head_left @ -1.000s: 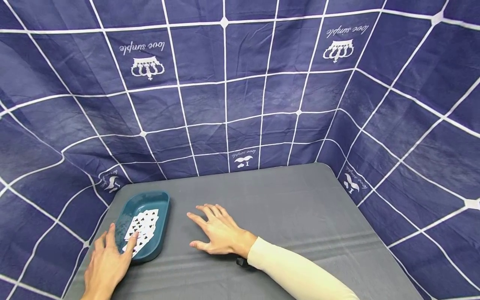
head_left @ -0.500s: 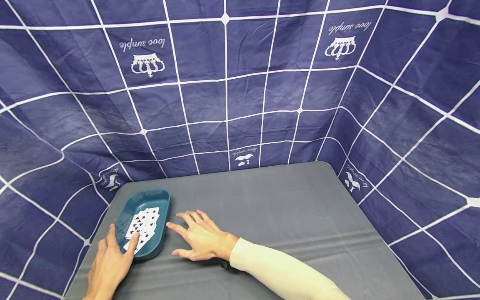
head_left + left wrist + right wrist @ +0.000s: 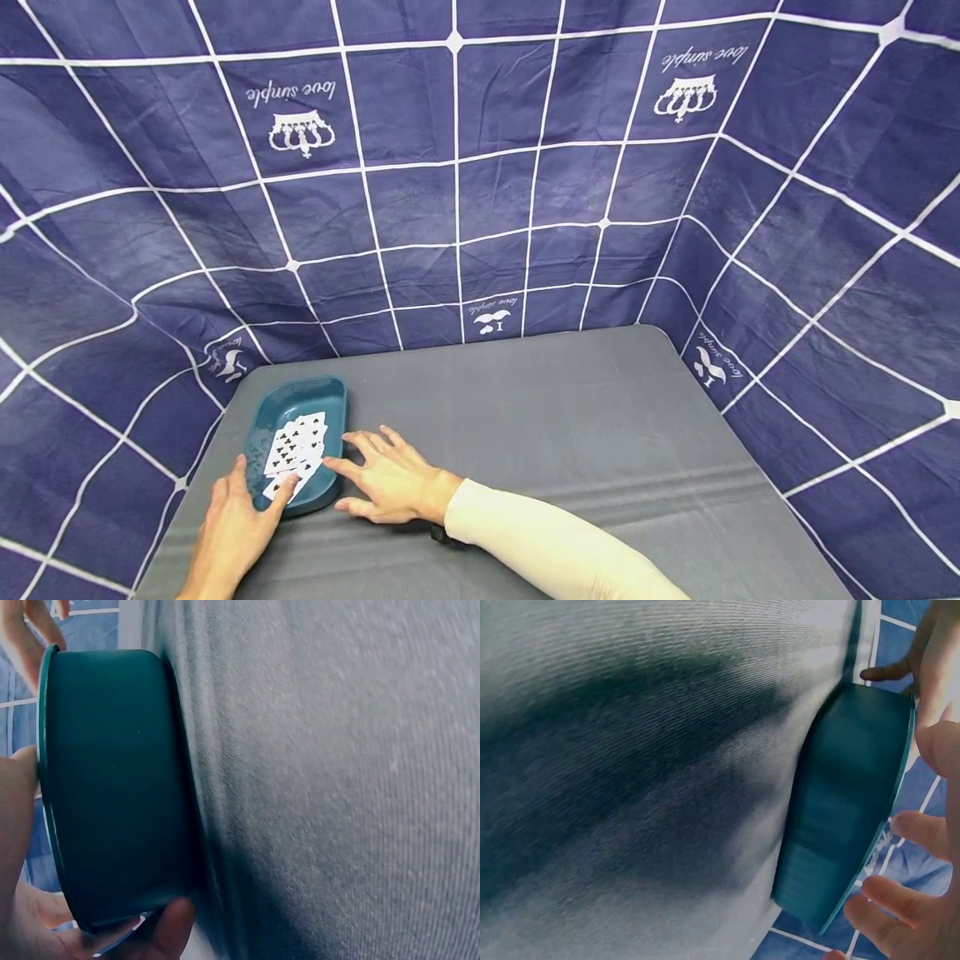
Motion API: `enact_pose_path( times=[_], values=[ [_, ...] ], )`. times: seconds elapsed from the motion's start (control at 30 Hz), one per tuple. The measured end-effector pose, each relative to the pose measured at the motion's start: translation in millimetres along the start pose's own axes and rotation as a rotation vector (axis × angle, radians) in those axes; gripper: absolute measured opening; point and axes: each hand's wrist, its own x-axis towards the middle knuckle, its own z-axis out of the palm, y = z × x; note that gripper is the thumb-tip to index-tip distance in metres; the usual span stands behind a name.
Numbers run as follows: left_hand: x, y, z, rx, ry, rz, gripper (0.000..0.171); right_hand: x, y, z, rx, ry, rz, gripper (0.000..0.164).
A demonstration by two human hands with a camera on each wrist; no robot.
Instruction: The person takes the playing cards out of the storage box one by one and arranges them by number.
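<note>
On the left of the table stands a teal oblong tray [image 3: 339,417] with raised walls. Several white playing cards [image 3: 296,450] with black suit marks lie overlapped in it. My left hand [image 3: 234,525] grips the tray's near left corner, thumb over the near rim and fingers along the outer side. In the left wrist view a fingertip [image 3: 174,926] shows low by the tray's base. Across from it my right hand [image 3: 390,483], fingers spread, comes up to the right side. The right wrist view shows its fingertips close to the rim.
A grey cloth with a few creases covers the table [image 3: 525,417]. Dark blue curtains [image 3: 495,200] with white grid lines hang behind and along both sides. The tray sits near the table's left edge, close to the left curtain.
My right hand has moved left from mid-table to the tray's right side. The left hand and the tray have shifted slightly to the right. The cards stay inside.
</note>
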Motion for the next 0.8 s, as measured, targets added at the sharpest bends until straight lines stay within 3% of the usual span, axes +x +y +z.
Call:
enact_pose_path(
  times=[0.4, 0.8],
  values=[
    [-0.3, 16.2, 7.3, -0.051, -0.009, 0.074, 0.115, -8.4, 14.6, 7.8, -0.021, 0.055, -0.013, 0.059],
    [-4.5, 30.1, 10.2, -0.036, -0.055, 0.133, 0.116, -19.1, 29.5, 12.0, -0.056, 0.166, -0.023, 0.047]
  ],
)
